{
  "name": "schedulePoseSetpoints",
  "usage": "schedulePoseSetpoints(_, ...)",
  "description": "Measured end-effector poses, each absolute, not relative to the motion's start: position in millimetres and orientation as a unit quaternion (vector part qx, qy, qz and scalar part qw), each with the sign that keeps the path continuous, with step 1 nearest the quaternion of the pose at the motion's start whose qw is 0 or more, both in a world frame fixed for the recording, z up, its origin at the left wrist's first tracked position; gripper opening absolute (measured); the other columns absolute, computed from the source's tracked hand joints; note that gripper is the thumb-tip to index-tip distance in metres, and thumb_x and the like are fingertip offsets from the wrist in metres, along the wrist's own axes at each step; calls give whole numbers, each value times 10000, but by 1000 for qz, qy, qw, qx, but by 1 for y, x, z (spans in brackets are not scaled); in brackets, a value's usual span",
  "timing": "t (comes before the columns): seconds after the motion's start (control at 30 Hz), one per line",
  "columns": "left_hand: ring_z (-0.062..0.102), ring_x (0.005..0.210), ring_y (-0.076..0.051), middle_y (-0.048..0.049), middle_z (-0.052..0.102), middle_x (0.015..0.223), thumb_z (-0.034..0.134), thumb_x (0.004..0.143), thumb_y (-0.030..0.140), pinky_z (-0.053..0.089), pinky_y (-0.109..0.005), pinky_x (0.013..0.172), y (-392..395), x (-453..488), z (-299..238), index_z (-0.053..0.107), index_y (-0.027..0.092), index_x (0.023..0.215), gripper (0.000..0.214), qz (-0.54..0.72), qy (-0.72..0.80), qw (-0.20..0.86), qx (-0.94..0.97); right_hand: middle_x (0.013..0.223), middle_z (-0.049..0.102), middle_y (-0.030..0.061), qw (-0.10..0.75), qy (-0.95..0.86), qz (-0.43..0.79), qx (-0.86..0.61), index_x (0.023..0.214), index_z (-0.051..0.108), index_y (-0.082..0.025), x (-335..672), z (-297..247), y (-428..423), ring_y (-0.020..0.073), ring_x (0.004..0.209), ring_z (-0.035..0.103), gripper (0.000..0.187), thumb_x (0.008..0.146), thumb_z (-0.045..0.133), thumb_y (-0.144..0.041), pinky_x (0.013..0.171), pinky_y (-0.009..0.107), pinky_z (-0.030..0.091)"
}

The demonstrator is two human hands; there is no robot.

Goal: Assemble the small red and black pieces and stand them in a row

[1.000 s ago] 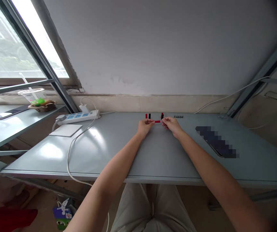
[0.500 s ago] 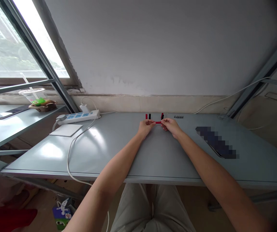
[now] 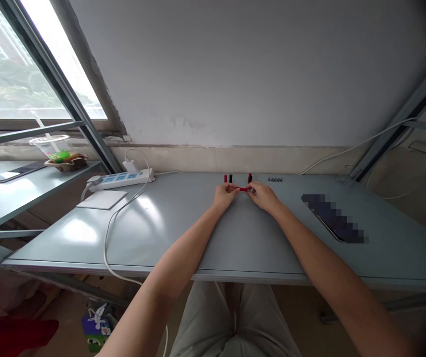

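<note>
A short red tube (image 3: 243, 189) lies crosswise near the back of the grey table, gripped between my two hands. My left hand (image 3: 225, 195) pinches its left end, and my right hand (image 3: 263, 196) pinches its right end. Just behind them stand small pieces: a red one (image 3: 225, 178), a black one (image 3: 230, 178), and a red-and-black one (image 3: 250, 178). Farther right, a short row of small dark grey pieces (image 3: 274, 179) lies by the wall.
The grey table (image 3: 183, 233) holds a white power strip (image 3: 119, 180), a white pad (image 3: 103, 199), a white cable (image 3: 110, 238) and a pixelated dark object (image 3: 334, 218). A plastic cup (image 3: 51, 148) stands on a shelf by the window.
My right hand has closed in from the right and taken the tube's right end. The tube has shifted slightly right and toward me.
</note>
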State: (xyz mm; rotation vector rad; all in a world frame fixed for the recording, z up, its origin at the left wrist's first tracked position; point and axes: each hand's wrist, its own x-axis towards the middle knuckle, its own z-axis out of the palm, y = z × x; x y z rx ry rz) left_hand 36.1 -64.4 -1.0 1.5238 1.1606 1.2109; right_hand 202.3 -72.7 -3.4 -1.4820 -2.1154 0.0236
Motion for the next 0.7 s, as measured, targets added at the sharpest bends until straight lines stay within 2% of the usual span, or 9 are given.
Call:
schedulePoseSetpoints(0.1, 520, 619, -101, -21, 599, 642, 649, 656, 221, 430, -255, 666, -65, 37, -1, 639, 143, 738, 113, 477, 460, 423, 618, 973, 575, 81, 252, -797, -35, -548, 919, 608, -186, 200, -1, -74, 193, 857, 538, 179, 778, 499, -169, 751, 307, 386)
schedulePoseSetpoints(0.27, 519, 621, -105, -22, 600, 645, 657, 640, 235, 419, -249, 655, -67, 40, -2, 634, 152, 716, 115, 470, 455, 424, 627, 910, 586, 86, 237, -782, -36, -575, 869, 621, -185, 193, -3, -75, 212, 866, 541, 157, 763, 510, -152, 759, 321, 380)
schedulePoseSetpoints(0.53, 555, 652, -117, -54, 642, 717, 575, 721, 266, 428, -255, 666, -59, 33, 1, 614, 151, 769, 131, 523, 497, 429, 544, 727, 643, 27, 330, -669, 155, -648, 737, 619, -181, 186, -10, -54, 156, 676, 580, 77, 667, 620, -213, 629, 254, 410)
schedulePoseSetpoints(0.7, 539, 622, -109, -64, 646, 748, 534, 734, 255, 423, -246, 617, -56, 25, 5, 592, 148, 748, 123, 546, 523, 436, 488, 741, 653, 49, 338, -648, 177, -659, 693, 610, -168, 177, -10, -30, 160, 694, 592, 55, 643, 623, -187, 636, 259, 421)
